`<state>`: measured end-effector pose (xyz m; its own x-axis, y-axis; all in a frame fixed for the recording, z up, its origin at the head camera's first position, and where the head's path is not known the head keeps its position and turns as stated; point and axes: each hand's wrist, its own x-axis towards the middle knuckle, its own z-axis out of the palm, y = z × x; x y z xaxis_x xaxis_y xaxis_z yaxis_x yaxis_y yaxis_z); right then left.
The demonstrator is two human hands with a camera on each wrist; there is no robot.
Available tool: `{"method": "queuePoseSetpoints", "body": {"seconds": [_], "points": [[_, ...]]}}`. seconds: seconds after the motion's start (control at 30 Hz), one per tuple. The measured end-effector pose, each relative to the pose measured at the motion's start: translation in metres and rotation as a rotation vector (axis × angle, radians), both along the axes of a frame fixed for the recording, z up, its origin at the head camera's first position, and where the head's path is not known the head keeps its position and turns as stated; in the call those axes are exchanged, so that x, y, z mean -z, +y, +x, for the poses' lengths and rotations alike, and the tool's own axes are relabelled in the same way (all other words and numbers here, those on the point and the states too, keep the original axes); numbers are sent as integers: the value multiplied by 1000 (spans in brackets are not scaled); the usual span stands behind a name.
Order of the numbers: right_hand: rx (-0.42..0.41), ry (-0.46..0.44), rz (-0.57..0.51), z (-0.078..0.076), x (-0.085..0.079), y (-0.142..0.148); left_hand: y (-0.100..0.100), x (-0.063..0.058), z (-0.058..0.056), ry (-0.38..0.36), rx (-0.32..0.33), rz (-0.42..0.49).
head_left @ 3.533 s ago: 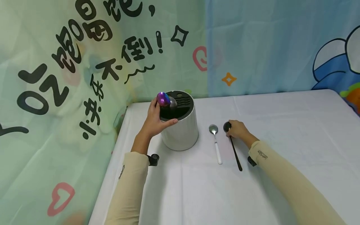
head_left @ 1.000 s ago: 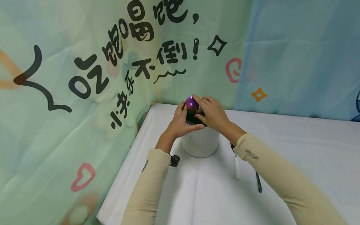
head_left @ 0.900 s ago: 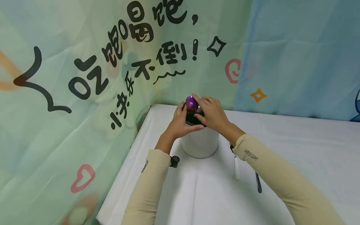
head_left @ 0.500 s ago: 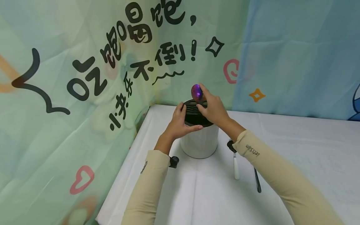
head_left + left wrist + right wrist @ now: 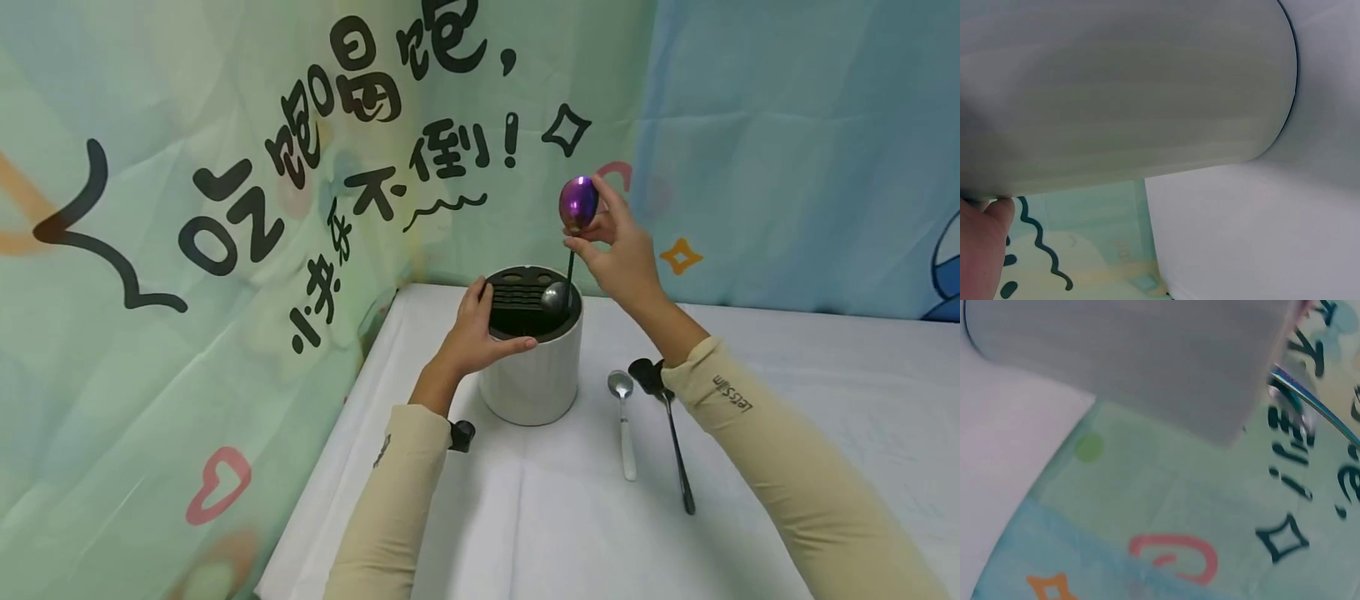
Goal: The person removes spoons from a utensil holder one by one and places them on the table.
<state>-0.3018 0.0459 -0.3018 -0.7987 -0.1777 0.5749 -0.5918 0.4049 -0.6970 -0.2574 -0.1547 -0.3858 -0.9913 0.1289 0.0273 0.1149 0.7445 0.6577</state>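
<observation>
My left hand [image 5: 467, 337] holds the near left rim of a white cylindrical utensil holder [image 5: 528, 392], its thumb lying along the front. The holder has a black slotted top [image 5: 521, 321]. Above its right side, my right hand [image 5: 626, 254] pinches a purple iridescent spoon [image 5: 578, 202] just below the bowl. That spoon stands bowl up, and its thin handle reaches down to the holder's top. A silver spoon [image 5: 554, 297] sits in the holder with its bowl showing. The holder's wall [image 5: 1147, 94] fills much of the left wrist view. Part of the iridescent spoon handle [image 5: 1316, 403] appears in the right wrist view.
On the white tablecloth [image 5: 570, 525], right of the holder, lie a white-handled spoon [image 5: 627, 442] and a dark long-handled spoon [image 5: 678, 458]. A black wrist camera [image 5: 648, 375] overlaps the dark spoon's upper end. Printed cloth [image 5: 450, 242] hangs behind the table.
My right hand left the dark spoon on the table, took hold of the purple spoon at the holder and raised it up and right. My left hand stays on the holder; the head view has turned.
</observation>
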Motion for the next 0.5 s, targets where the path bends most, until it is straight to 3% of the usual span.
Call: {"method": "queuePoseSetpoints", "body": {"seconds": [0.27, 0.37, 0.5], "points": [[43, -62, -219, 2, -17, 42, 2, 1, 2, 2, 10, -8], [67, -48, -229, 1, -18, 58, 2, 1, 3, 6, 8, -3], [116, -12, -152, 1, -14, 82, 3, 0, 4, 11, 7, 4]]}}
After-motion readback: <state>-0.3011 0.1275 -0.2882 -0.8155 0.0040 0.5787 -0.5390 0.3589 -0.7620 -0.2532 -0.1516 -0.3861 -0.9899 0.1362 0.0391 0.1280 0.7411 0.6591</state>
